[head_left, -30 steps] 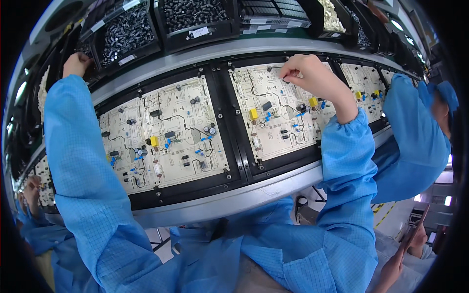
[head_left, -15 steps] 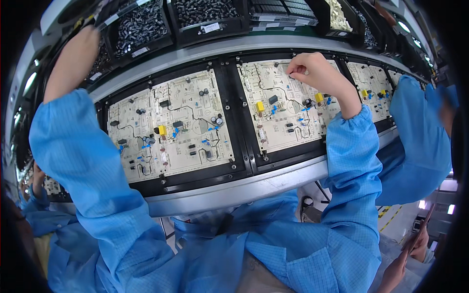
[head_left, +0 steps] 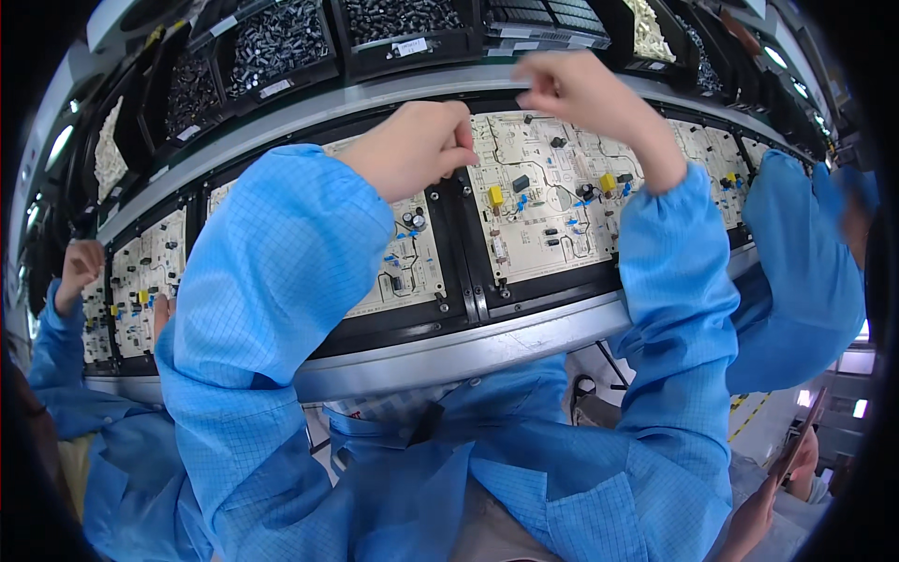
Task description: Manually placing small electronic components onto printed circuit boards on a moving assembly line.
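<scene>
My left hand (head_left: 412, 145) is curled into a fist above the gap between two pale circuit boards. The left board (head_left: 407, 258) is mostly hidden under my blue sleeve. The right board (head_left: 548, 201) carries yellow, blue and black parts. My right hand (head_left: 573, 92) is raised over the top edge of the right board, blurred, with its fingertips pinched together. Nothing shows in either hand; a small part could be hidden inside.
Black bins of small dark components (head_left: 279, 42) and pale parts (head_left: 646, 23) line the shelf above. The boards sit in black carriers on a grey rail (head_left: 468, 347). A co-worker's hand (head_left: 80, 267) is at a board on the far left. Another blue sleeve (head_left: 805, 262) is at the right.
My left hand came down from the upper-left bins to the boards, closed in a fist. My right hand lifted off the right board and rose toward its top edge.
</scene>
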{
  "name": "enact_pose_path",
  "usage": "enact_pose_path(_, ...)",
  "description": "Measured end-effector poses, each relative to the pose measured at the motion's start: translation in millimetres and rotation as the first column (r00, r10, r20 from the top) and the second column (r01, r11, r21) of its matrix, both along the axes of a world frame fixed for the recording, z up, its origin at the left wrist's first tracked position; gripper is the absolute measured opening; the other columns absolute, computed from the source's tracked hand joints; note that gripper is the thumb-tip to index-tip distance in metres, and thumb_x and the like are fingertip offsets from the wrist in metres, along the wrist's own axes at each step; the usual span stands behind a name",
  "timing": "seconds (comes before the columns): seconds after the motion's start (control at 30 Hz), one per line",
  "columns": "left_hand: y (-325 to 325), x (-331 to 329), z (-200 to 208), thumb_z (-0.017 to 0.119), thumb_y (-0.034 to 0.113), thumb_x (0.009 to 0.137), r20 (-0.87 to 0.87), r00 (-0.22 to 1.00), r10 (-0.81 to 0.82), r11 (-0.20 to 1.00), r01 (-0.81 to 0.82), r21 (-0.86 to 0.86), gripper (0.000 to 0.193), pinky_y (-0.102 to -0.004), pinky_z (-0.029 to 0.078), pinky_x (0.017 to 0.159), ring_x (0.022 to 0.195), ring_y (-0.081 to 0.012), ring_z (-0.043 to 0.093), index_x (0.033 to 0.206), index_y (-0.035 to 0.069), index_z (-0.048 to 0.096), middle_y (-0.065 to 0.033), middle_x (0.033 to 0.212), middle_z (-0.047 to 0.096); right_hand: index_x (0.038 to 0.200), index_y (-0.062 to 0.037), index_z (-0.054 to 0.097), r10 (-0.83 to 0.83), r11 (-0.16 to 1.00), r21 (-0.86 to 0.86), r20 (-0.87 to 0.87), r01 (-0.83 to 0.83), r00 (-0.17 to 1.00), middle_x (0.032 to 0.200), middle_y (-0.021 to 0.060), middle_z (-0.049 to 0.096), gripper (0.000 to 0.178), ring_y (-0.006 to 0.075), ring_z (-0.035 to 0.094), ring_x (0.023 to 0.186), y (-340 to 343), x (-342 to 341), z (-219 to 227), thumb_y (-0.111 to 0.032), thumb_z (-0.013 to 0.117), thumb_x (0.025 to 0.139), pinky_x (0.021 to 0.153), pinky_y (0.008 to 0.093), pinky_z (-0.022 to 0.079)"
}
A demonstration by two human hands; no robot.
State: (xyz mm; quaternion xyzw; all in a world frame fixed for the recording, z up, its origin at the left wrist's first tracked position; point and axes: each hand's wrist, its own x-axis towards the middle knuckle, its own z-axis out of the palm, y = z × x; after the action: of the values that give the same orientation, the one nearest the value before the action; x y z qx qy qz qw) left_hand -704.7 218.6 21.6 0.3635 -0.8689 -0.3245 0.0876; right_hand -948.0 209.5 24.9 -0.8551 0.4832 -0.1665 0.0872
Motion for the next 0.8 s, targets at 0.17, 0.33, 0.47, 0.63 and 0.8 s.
enact_pose_path(0.17, 12, -6, -10, 0.062, 0.013, 0.086, -0.026, 1.000, 0.016, 0.979, -0.010, 0.202, 0.017, -0.0344, 0.052, 0.067, 0.074, -0.0215, 0.066, 0.097, -0.001, 0.062, -0.0119, 0.075, 0.066, 0.097, -0.0006, 0.063, 0.134, 0.949, -0.291, 0.013, -0.124, 0.991, 0.080, 0.0117, 0.065, 0.017, 0.0210, 0.062, 0.073, -89, 60, 10, -0.012, 0.064, 0.084, 0.067, 0.0318, 0.049)
enact_pose_path(0.33, 20, -11, -16, 0.061, 0.003, 0.080, -0.003, 0.999, 0.032, 0.995, -0.032, 0.099, 0.020, -0.0344, 0.055, 0.078, 0.083, -0.0263, 0.068, 0.097, -0.003, 0.069, -0.0177, 0.087, 0.069, 0.080, 0.0013, 0.062, 0.110, 0.855, -0.502, -0.075, -0.133, 0.991, 0.083, 0.0219, 0.061, 0.012, 0.0380, 0.062, 0.083, -155, 88, -12, -0.011, 0.061, 0.078, 0.076, 0.0430, 0.050)
enact_pose_path(0.47, 25, -11, -27, 0.064, 0.003, 0.080, -0.012, 0.998, 0.057, 0.997, -0.057, 0.054, 0.020, -0.0321, 0.053, 0.073, 0.075, -0.0221, 0.067, 0.098, -0.004, 0.069, -0.0150, 0.082, 0.068, 0.080, 0.0018, 0.064, 0.047, 0.896, -0.429, -0.165, -0.115, 0.985, 0.086, 0.0233, 0.062, 0.011, 0.0385, 0.063, 0.085, -160, 94, -9, -0.008, 0.059, 0.078, 0.077, 0.0432, 0.051)
enact_pose_path(0.63, 32, -14, -25, 0.061, 0.002, 0.079, 0.023, 0.997, 0.074, 0.997, -0.075, 0.033, 0.018, -0.0366, 0.054, 0.081, 0.088, -0.0325, 0.067, 0.094, -0.005, 0.069, -0.0211, 0.091, 0.068, 0.078, 0.0031, 0.065, -0.043, 0.870, -0.493, -0.112, -0.018, 0.993, 0.083, 0.0240, 0.064, 0.013, 0.0381, 0.064, 0.085, -156, 96, -13, -0.006, 0.056, 0.078, 0.075, 0.0439, 0.052)
enact_pose_path(0.8, 35, -13, -25, 0.061, 0.001, 0.078, -0.018, 0.989, 0.143, 0.989, -0.143, 0.025, 0.017, -0.0374, 0.054, 0.081, 0.088, -0.0335, 0.067, 0.092, -0.005, 0.069, -0.0221, 0.090, 0.068, 0.077, 0.0030, 0.065, -0.023, 0.863, -0.500, -0.182, -0.072, 0.983, 0.082, 0.0237, 0.063, 0.011, 0.0381, 0.064, 0.084, -154, 95, -8, -0.004, 0.057, 0.075, 0.075, 0.0435, 0.052)
